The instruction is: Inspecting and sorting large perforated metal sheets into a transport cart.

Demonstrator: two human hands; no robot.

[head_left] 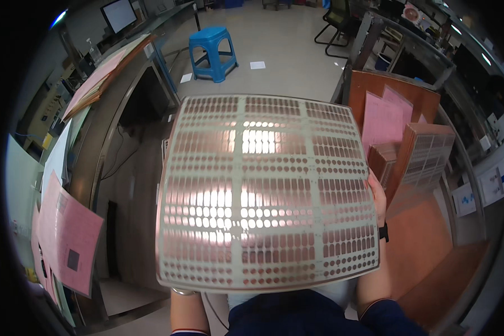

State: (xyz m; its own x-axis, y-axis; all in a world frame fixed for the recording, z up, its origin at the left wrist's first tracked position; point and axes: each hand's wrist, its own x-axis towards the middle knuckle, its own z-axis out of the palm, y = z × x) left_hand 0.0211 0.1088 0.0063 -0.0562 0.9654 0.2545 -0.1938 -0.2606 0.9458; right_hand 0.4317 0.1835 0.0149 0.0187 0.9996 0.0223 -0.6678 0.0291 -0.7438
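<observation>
A large square circuit board panel (276, 193), copper-coloured with pale green bands and rows of slots and round dots, is held up in front of me. Bright glare lies across its middle and left. My right hand (377, 196) grips the panel's right edge, with its fingers partly behind the board and a dark band at the wrist. My left forearm (188, 313) rises to the panel's lower left corner, where a metal band circles the wrist. The panel hides my left hand and its fingers.
On the right, an orange-brown rack (417, 229) holds upright stacked panels (428, 154) and pink sheets (383, 117). Along the left runs a bench with a pink sheet (73, 241) and papers. Ahead stand a blue stool (211, 53) and an office chair (337, 22).
</observation>
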